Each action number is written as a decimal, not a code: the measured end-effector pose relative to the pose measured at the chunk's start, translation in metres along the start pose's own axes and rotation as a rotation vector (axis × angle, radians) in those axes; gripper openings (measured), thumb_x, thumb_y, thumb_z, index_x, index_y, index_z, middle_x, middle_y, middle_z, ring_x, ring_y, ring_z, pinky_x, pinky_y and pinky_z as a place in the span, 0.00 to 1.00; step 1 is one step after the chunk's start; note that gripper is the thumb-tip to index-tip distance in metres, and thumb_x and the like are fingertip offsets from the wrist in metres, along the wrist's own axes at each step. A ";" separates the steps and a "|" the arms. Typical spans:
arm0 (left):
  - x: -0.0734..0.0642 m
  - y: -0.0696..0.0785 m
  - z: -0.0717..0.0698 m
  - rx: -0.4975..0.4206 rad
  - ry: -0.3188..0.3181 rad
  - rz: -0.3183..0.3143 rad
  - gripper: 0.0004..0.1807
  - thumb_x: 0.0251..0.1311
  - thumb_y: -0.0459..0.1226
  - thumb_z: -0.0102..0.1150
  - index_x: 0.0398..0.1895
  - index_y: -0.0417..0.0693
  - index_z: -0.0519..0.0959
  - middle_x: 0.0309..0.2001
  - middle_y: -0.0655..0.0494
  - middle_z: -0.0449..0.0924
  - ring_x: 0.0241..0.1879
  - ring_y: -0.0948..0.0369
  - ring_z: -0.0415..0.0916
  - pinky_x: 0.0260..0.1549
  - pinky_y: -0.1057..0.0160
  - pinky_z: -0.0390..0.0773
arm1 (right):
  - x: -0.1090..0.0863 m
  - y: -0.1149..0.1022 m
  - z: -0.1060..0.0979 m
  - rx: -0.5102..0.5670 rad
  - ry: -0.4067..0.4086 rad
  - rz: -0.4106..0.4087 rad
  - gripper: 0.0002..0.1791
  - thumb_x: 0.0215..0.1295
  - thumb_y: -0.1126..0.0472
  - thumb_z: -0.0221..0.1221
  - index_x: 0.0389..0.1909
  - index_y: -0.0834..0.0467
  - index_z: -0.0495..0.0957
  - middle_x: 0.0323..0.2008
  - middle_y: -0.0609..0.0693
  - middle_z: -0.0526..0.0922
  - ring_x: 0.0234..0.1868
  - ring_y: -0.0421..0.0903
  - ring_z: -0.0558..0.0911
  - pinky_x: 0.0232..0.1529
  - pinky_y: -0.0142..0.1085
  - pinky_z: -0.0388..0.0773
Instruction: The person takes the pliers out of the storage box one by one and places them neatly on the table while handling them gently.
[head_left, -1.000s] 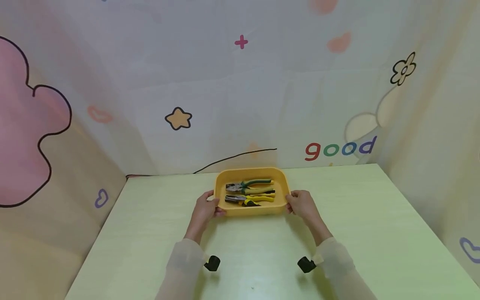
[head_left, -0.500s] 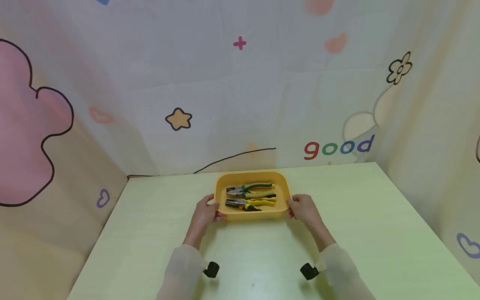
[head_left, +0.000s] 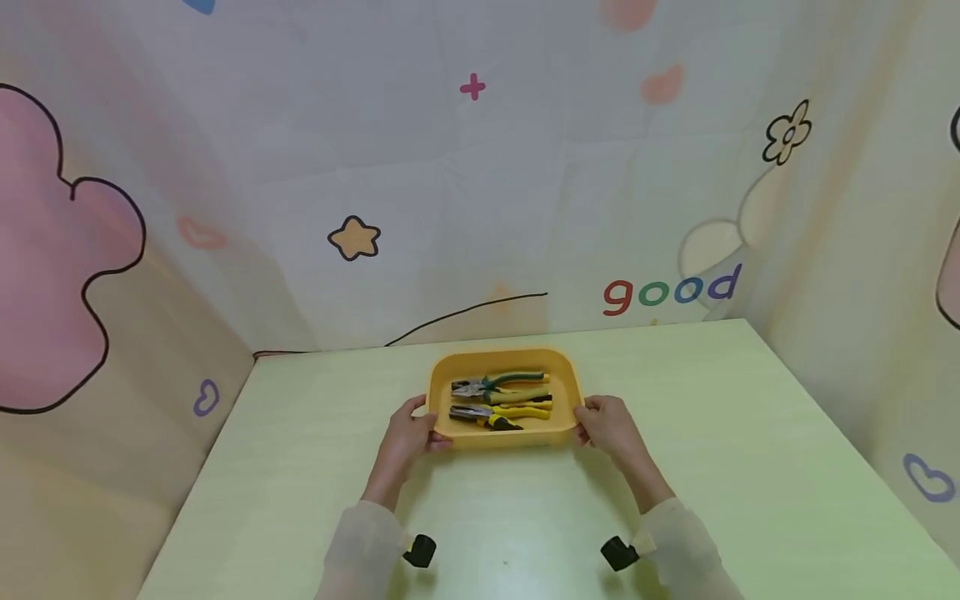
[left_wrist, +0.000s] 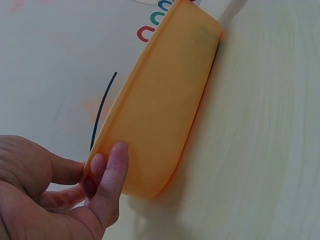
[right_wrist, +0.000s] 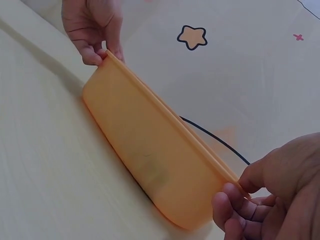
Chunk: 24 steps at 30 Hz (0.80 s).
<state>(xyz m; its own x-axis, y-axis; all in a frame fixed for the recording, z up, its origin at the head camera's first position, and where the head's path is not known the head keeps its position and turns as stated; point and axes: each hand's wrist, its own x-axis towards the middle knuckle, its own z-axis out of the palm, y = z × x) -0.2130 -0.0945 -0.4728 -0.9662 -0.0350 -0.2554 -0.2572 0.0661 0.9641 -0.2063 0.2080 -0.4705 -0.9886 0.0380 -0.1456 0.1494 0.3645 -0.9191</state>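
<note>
Both hands, left (head_left: 408, 429) and right (head_left: 609, 423), pinch the yellow tray (head_left: 504, 437) of two pliers (head_left: 501, 397), drawn slightly nearer across the table (head_left: 750, 433).

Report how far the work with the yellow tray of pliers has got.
Done: two pairs of pliers already lie side by side inside the yellow tray. In hand: the left hand and the right hand each grip one end of the tray at its rim, and it sits low over the pale green table; whether it touches is unclear. Left: letting go of the tray, since both hands are on it.
</note>
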 end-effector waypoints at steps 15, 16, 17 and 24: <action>-0.021 -0.007 0.000 0.046 -0.019 -0.005 0.27 0.76 0.27 0.47 0.76 0.32 0.60 0.45 0.33 0.76 0.25 0.59 0.80 0.36 0.54 0.90 | -0.026 0.003 -0.004 -0.033 -0.058 0.003 0.13 0.77 0.66 0.51 0.40 0.72 0.79 0.22 0.55 0.81 0.22 0.44 0.78 0.21 0.30 0.71; -0.023 -0.008 0.001 0.043 -0.022 -0.003 0.27 0.76 0.27 0.47 0.76 0.32 0.60 0.45 0.33 0.76 0.25 0.59 0.81 0.36 0.54 0.90 | -0.029 0.002 -0.005 -0.029 -0.061 0.005 0.13 0.77 0.66 0.51 0.40 0.72 0.79 0.23 0.55 0.81 0.22 0.44 0.79 0.21 0.30 0.72; -0.025 -0.009 0.001 0.042 -0.024 0.000 0.27 0.76 0.27 0.47 0.76 0.32 0.60 0.46 0.33 0.76 0.25 0.59 0.81 0.36 0.54 0.90 | -0.031 0.002 -0.005 -0.027 -0.062 0.003 0.13 0.77 0.66 0.51 0.40 0.72 0.79 0.23 0.55 0.81 0.22 0.44 0.79 0.22 0.30 0.72; -0.034 -0.009 -0.001 0.042 -0.020 0.009 0.27 0.76 0.26 0.47 0.75 0.32 0.60 0.46 0.32 0.77 0.25 0.59 0.80 0.35 0.53 0.90 | -0.040 0.002 -0.003 -0.032 -0.060 0.028 0.12 0.77 0.67 0.50 0.38 0.71 0.78 0.23 0.56 0.80 0.22 0.44 0.77 0.22 0.30 0.73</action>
<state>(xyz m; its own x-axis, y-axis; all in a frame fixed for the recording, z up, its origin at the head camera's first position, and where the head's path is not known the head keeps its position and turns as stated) -0.1780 -0.0949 -0.4728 -0.9685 -0.0144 -0.2485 -0.2486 0.1083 0.9625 -0.1668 0.2098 -0.4657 -0.9810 -0.0070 -0.1939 0.1756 0.3938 -0.9023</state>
